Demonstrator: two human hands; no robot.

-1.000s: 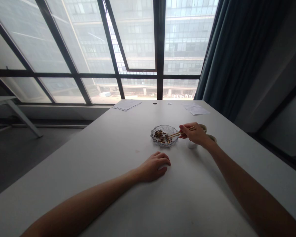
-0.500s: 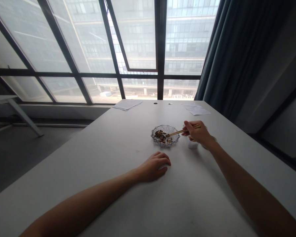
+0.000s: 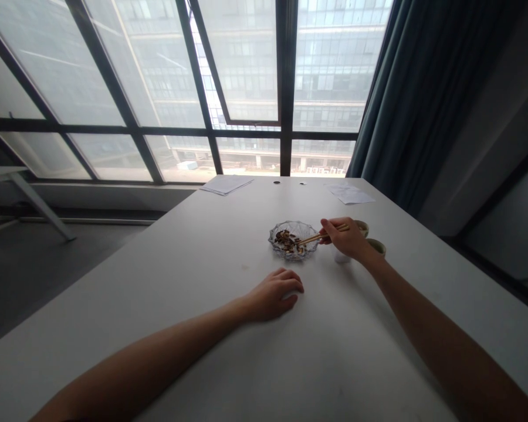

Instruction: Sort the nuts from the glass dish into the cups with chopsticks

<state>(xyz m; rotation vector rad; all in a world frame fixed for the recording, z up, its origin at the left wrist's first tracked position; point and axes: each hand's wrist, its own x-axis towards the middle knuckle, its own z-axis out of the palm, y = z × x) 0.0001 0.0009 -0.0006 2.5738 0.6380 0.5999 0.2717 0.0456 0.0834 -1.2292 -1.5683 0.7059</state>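
Note:
My right hand is closed around a pair of wooden chopsticks. Their tips reach into a scalloped clear glass bowl, among small brown and pale pieces that look like seeds or nuts; whether the tips pinch one is too small to tell. Behind my right hand, two greenish cups show in part. A whitish container below the hand is mostly hidden by it. My left hand rests on the table just in front of the bowl, fingers loosely bent, thumb apart, holding nothing.
The white table runs up to the windows. Paper sheets lie at its far left corner, and another sheet is at the far right. A dark curtain hangs on the right. Another table stands at the left.
My right hand has shifted left, closer to the bowl, with the chopsticks reaching into it. More of the cups behind it now shows. My left hand stays in place.

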